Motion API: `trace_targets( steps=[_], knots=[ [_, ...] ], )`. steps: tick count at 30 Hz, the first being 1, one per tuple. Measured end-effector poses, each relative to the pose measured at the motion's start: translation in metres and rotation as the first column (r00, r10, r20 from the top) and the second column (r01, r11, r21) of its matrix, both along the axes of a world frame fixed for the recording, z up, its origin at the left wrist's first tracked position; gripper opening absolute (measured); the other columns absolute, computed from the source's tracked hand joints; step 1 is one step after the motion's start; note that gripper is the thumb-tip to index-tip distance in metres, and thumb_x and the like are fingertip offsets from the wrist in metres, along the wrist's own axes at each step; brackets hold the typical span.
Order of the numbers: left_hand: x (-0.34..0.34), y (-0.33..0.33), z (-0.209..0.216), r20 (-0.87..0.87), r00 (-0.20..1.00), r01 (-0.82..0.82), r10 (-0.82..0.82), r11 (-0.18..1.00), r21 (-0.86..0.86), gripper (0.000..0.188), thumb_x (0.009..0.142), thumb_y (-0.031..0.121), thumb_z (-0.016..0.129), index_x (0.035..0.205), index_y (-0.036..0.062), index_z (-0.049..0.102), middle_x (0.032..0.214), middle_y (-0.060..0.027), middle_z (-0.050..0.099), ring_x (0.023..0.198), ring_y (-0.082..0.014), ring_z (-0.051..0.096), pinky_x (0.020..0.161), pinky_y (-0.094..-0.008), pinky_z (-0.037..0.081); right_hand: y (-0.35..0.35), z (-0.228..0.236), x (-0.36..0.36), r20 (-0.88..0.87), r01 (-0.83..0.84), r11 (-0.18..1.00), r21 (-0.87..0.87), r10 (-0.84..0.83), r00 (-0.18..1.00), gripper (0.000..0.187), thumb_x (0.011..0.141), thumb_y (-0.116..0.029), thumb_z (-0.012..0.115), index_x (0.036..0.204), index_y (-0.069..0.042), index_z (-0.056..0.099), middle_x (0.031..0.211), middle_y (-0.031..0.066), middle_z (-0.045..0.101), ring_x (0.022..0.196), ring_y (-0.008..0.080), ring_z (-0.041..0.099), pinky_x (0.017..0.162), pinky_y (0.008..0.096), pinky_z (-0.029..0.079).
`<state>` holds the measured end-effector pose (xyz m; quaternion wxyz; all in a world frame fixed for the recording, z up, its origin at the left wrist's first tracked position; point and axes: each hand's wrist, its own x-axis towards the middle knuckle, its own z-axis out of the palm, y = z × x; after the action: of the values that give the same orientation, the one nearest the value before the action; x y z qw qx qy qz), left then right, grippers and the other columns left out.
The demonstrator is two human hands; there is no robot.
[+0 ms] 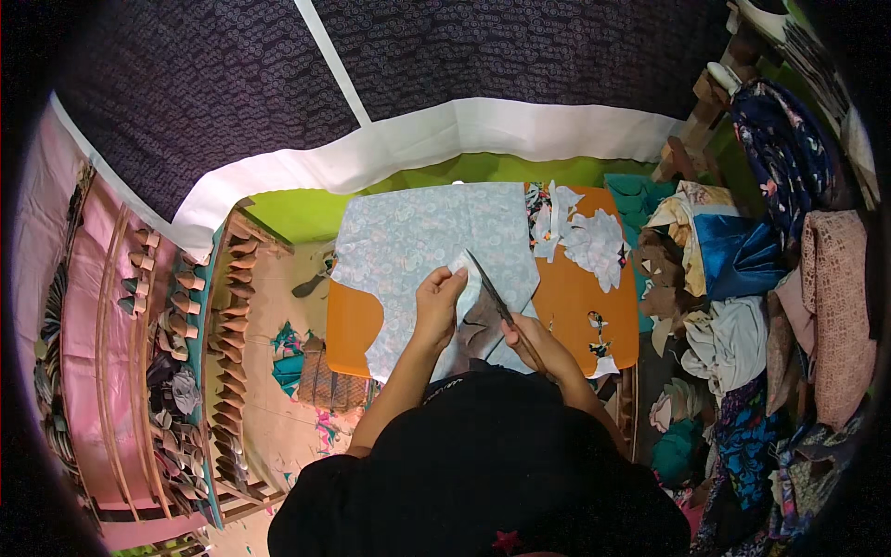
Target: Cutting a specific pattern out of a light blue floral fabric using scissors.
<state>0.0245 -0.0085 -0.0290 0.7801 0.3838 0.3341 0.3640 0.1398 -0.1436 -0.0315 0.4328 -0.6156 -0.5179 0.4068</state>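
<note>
Between the fingertips of my left hand (438,299), a small white piece of fabric or paper (471,288) is pinched and held up. My right hand (536,342) grips dark scissors (490,290), their long blades pointing up and left along the edge of that piece. Whether the blades are parted I cannot tell. Beneath both hands a pale blue-grey floral fabric (418,232) lies spread over an orange table (608,316). Below the scissors a brownish-grey patch (483,330) shows, partly hidden by the hands.
Cut scraps (594,243) lie on the table's right side. Heaped fabrics (729,343) crowd the right, with a shiny blue cloth (738,255) among them. Racks of shoe-shaped forms (237,320) stand at left. A dark patterned curtain (520,56) hangs beyond the table.
</note>
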Motion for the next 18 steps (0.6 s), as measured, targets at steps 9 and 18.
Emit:
trace_targets(
  steps=[9,18],
  knots=[
    [0.002,0.004,0.007,-0.057,0.996,-0.070,0.074,0.995,0.075,0.011,0.076,0.006,0.060,0.072,0.0047,0.050,0.064,0.0025,0.051,0.056,-0.0018,0.044,0.051,-0.0150,0.034,0.000,0.013,-0.002,-0.602,-0.054,0.992,-0.111,-0.024,0.798,0.032,0.085,-0.037,0.039,0.084,-0.006,0.043,0.059,-0.0072,0.030,0.051,0.0029,0.028,0.044,0.0162,0.025],
    [0.001,-0.002,0.011,-0.193,0.981,0.011,0.023,0.985,0.175,0.013,0.072,0.008,0.064,0.070,0.0031,0.053,0.062,0.0024,0.053,0.054,-0.0012,0.044,0.047,-0.0145,0.032,0.004,0.005,-0.002,-0.480,-0.033,0.986,-0.163,-0.051,0.876,0.030,0.085,-0.037,0.036,0.082,-0.008,0.042,0.057,-0.0082,0.031,0.050,0.0027,0.030,0.043,0.0171,0.024]
  ],
)
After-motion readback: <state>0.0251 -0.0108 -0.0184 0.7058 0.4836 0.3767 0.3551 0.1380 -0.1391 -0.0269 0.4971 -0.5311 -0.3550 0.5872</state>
